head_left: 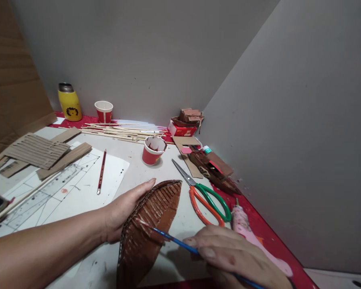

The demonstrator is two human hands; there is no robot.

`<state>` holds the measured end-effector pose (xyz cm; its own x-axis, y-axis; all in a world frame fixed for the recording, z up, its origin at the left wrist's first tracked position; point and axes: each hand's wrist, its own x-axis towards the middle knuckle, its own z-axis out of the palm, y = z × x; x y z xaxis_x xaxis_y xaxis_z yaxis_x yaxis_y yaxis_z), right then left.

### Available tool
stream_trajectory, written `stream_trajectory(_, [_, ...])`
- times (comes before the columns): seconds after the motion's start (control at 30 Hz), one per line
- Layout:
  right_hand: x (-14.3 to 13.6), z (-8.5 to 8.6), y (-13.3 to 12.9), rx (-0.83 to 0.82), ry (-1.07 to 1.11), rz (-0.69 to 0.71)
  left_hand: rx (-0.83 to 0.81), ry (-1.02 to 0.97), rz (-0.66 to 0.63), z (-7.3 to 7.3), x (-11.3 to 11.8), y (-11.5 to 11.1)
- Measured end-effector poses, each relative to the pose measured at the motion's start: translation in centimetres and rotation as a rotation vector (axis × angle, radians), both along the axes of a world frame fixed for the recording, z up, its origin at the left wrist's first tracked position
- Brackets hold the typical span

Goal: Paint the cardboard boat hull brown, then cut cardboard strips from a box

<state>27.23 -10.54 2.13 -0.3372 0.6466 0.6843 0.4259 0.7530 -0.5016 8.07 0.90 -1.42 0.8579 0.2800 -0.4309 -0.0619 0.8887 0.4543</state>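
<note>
A brown cardboard boat hull [165, 214] with ribbed inner sides is tilted up in front of me. My left hand [123, 212] grips its left edge, the thumb lying along the rim and the other fingers hidden behind it. Between the fingertips of my right hand [231, 255] is a blue paintbrush [180, 243], its tip touching the ribbed inside of the hull. A red and white paper cup [152, 156] with brown paint on its inner wall stands beyond the hull. Scissors [203, 196] with green and orange handles lie to the right.
Thin wooden sticks [117, 131], a second cup [104, 116] and a yellow bottle [69, 104] are at the back. Left are cardboard pieces [39, 150], a ruler [45, 198] and a pencil [102, 172]. A glue gun [246, 228] and brown model boat [213, 172] lie right.
</note>
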Motion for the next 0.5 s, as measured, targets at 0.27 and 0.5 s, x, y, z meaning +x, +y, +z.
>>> stream_trajectory(0.27, [-0.4, -1.1, 0.4, -0.062, -0.028, 0.051, -0.108, 0.053, -0.013, 0.0, 0.2, 0.1])
stream_trajectory(0.5, [0.6, -1.1, 0.6, -0.067, -0.06, -0.024, -0.117, 0.028, -0.066, -0.4, 0.0, 0.4])
